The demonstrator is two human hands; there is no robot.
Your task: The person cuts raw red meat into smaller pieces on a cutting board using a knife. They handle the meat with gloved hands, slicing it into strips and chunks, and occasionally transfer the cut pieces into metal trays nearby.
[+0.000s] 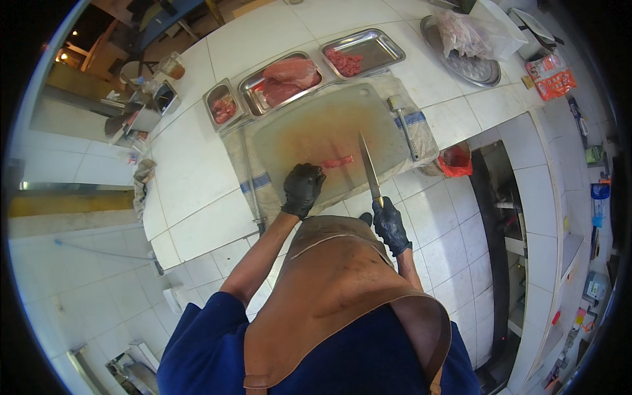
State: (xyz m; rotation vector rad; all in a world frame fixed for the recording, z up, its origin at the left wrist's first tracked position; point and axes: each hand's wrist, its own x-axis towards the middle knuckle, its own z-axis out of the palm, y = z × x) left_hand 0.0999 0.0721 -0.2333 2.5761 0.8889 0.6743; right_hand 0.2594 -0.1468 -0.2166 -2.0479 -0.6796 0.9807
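My left hand (303,188), in a black glove, rests at the near left of the cutting board (316,128) with its fingers curled at the left end of a thin strip of raw meat (337,162). Whether the fingers pinch the strip is hard to tell. My right hand (390,222), also black-gloved, grips the handle of a kitchen knife (368,163), its long blade pointing away over the board's right part, to the right of the strip and apart from it. Beyond the board, a steel tray holds large raw meat pieces (289,79), and another tray (377,49) holds small cut pieces (345,61).
A metal meat mallet (406,128) and a long sharpening-steel-like rod (251,182) flank the board on a cloth (424,136). A small steel container (223,104) holds meat scraps. An oval metal tray (464,64) with a plastic bag (474,37) stands far right. A red-lined bin (454,160) is below the edge.
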